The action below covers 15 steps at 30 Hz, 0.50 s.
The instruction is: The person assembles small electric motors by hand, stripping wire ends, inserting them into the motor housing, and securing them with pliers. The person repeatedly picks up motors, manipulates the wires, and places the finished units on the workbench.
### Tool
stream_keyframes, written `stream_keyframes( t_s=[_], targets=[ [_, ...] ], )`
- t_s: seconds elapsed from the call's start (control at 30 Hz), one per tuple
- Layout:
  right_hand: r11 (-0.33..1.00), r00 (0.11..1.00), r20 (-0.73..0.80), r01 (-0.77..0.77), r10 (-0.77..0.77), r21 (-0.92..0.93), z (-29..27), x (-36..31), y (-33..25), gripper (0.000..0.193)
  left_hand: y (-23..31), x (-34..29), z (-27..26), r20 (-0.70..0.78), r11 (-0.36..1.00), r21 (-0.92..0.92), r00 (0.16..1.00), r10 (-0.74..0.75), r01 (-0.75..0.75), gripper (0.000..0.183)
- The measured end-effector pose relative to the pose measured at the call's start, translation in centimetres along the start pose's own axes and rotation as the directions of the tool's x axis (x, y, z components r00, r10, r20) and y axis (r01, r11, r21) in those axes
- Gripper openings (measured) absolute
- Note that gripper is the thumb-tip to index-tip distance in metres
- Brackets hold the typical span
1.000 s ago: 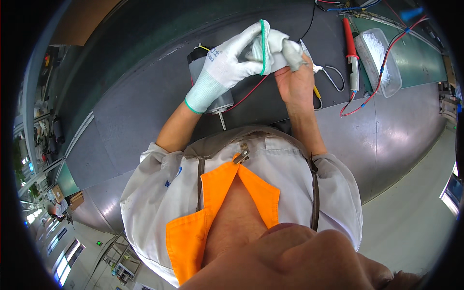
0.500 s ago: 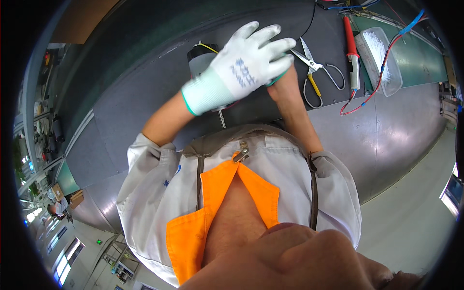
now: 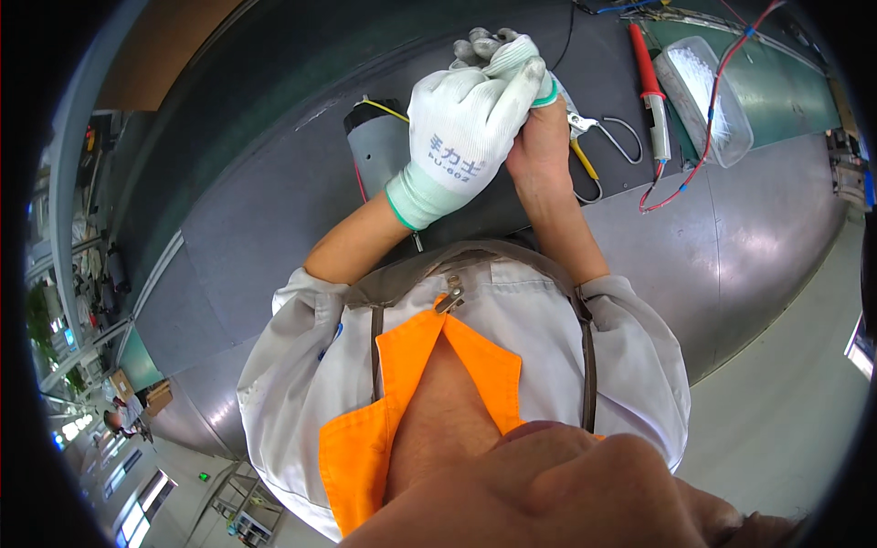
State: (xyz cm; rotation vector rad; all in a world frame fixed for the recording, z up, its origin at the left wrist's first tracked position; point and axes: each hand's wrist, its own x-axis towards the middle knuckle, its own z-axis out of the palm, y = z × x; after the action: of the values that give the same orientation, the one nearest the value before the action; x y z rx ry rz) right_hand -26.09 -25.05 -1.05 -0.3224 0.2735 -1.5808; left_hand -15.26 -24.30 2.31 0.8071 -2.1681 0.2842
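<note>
My left hand (image 3: 464, 137), in a white knit glove with a green cuff, is closed over my right hand (image 3: 539, 151) above the dark mat. It grips the green-edged cuff of a second white glove (image 3: 489, 44) that is partly drawn over my right hand's fingers. My right wrist and the heel of that hand are bare. The gloved fingertips of my right hand stick out past my left hand at the top. My left hand hides how my right fingers are held.
A grey cylindrical motor (image 3: 376, 137) with yellow and red wires lies left of my hands. To the right lie scissors (image 3: 598, 137), a red-handled soldering iron (image 3: 647, 78), a clear plastic box (image 3: 708, 96) of white parts and a red-blue wire (image 3: 694, 160). The metal table (image 3: 767, 256) curves on the right.
My left hand, spread flat over my right hand half a second ago, has now closed on the glove's cuff. The second glove sits further onto my right hand.
</note>
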Motion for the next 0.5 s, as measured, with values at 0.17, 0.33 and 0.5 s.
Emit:
stream_keyframes(
  t_s=[0.17, 0.33, 0.5],
  targets=[
    [0.999, 0.999, -0.024, 0.040, -0.040, -0.001, 0.3, 0.1, -1.4, 0.030, 1.3, -0.9, -0.2, 0.171, 0.981, -0.191, 0.985, 0.009, 0.024, 0.061],
    [0.969, 0.999, -0.032, -0.021, 0.014, -0.246, -2.1, 3.8, -0.6, 0.060, 2.7, -0.9, -1.3, 0.217, 0.897, -0.432, 0.976, 0.007, 0.090, 0.064],
    [0.930, 0.999, -0.037, 0.021, -0.037, -0.366, 0.5, 3.4, -1.4, 0.065, 5.2, -1.1, -0.4, 0.224, 0.919, -0.361, 0.941, 0.252, -0.159, 0.062]
  ],
)
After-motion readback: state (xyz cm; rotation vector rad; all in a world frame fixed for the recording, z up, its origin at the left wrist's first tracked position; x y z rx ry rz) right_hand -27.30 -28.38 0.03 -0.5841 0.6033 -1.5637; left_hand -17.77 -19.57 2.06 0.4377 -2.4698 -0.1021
